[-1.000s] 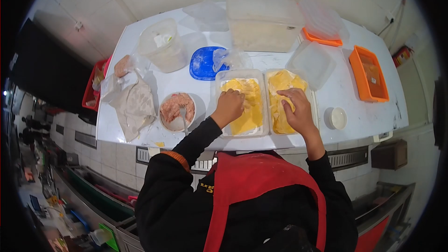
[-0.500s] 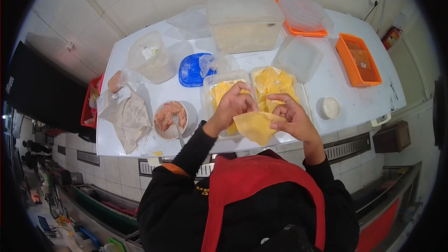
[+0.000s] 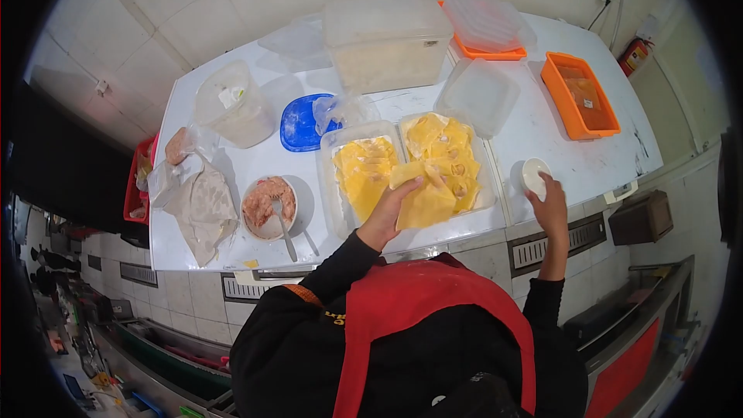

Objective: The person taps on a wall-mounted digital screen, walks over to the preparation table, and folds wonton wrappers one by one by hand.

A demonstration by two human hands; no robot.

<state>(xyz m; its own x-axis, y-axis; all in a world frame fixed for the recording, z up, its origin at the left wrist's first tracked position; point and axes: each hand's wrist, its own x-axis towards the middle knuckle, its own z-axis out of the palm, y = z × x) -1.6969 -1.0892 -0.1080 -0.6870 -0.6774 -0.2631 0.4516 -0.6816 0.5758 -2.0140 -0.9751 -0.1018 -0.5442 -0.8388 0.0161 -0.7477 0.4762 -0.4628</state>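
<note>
My left hand (image 3: 392, 213) is closed on a thin yellow dough sheet (image 3: 427, 205), which hangs over the front of the two clear tubs. My right hand (image 3: 551, 207) reaches to the small white bowl (image 3: 534, 174); thumb and fingers are apart at its near rim, and the fingertips are partly hidden. In the left tub (image 3: 331, 209) lie folded yellow dough pieces (image 3: 362, 170). More filled dough pieces (image 3: 462, 162) sit in the right tub (image 3: 489, 195). A bowl of pinkish minced meat (image 3: 267, 197) with a spoon (image 3: 286, 236) stands to the left.
A blue lid (image 3: 303, 124), a tall clear container (image 3: 232, 108) and a large lidded box (image 3: 387, 46) stand behind. A cloth (image 3: 203, 201) lies at the left. An orange tray (image 3: 580, 97) stands at right, near a loose clear lid (image 3: 476, 97).
My right hand has let go of the dough sheet and moved right to the small white bowl. My left hand now holds the sheet alone. The view has shifted slightly.
</note>
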